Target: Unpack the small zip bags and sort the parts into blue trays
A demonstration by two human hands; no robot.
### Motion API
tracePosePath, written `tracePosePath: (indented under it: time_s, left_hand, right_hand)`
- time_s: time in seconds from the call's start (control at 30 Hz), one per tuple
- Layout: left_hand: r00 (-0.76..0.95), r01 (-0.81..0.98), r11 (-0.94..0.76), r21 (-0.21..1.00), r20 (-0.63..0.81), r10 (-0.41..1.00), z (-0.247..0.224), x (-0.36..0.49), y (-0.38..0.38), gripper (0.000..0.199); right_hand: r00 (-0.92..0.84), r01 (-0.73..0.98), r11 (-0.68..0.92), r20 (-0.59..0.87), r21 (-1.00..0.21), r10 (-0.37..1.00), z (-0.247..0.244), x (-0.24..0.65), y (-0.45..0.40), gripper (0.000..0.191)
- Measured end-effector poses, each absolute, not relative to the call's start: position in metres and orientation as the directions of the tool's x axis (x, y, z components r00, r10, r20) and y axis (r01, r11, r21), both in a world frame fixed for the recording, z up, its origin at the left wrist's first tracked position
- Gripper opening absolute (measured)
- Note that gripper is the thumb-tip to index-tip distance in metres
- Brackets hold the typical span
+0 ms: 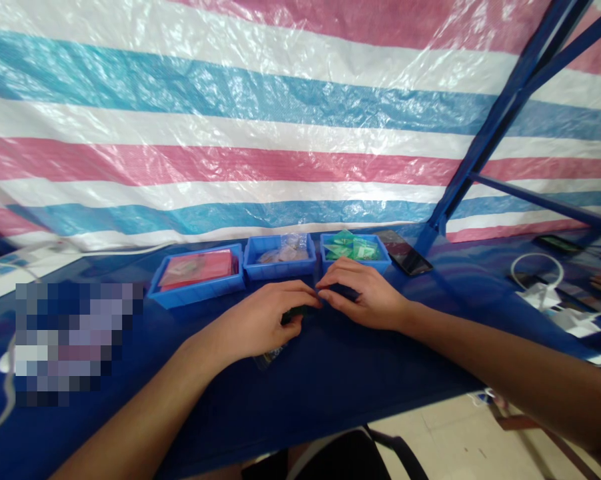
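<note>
My left hand is curled low over the blue table, its thumb and fingers around a small dark greenish thing that is mostly hidden. Under its palm edge, a clear packet with small contents pokes out. Facing it, my right hand has thumb and forefinger drawn together at the left hand's fingertips; what they pinch, if anything, is too small to make out. Just behind the right hand stands a blue bin of green packets.
Left of that bin are a blue bin with clear packets and another with red packets. A black phone lies at right. White cables and chargers sit far right; a blurred patch covers things at left. Striped sheeting hangs behind.
</note>
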State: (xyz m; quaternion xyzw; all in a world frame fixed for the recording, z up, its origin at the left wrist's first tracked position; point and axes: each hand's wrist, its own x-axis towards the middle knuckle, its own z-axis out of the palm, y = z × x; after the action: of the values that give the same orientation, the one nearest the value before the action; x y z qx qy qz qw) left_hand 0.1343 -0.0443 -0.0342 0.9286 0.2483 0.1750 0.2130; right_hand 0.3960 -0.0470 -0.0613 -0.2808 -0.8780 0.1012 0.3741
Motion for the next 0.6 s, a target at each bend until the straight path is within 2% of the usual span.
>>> tracePosePath:
  time_s: [0.13,0.3,0.43,0.6]
  left_hand:
    - [0.811,0.382,-0.788,0.482,0.234,0.536,-0.037,0.133,-0.041,0.052]
    - [0.766,0.365,-0.773,0.519,0.304,0.566,-0.037,0.133,-0.040,0.041]
    - [0.628,0.284,-0.676,0.680,0.400,0.667,-0.033,0.137,-0.044,0.024]
    - [0.572,0.061,-0.488,0.871,0.370,0.732,-0.041,0.142,-0.046,0.013]
  right_hand:
    - [-0.555,0.422,0.820,0.604,-0.388,0.572,-0.062,0.396,-0.047,0.012]
    - [-0.555,0.405,0.811,0.591,-0.423,0.585,-0.060,0.395,-0.047,0.017]
    - [-0.577,0.338,0.803,0.567,-0.490,0.588,-0.060,0.396,-0.047,0.036]
    - [-0.547,0.256,0.732,0.530,-0.632,0.648,-0.066,0.394,-0.049,0.046]
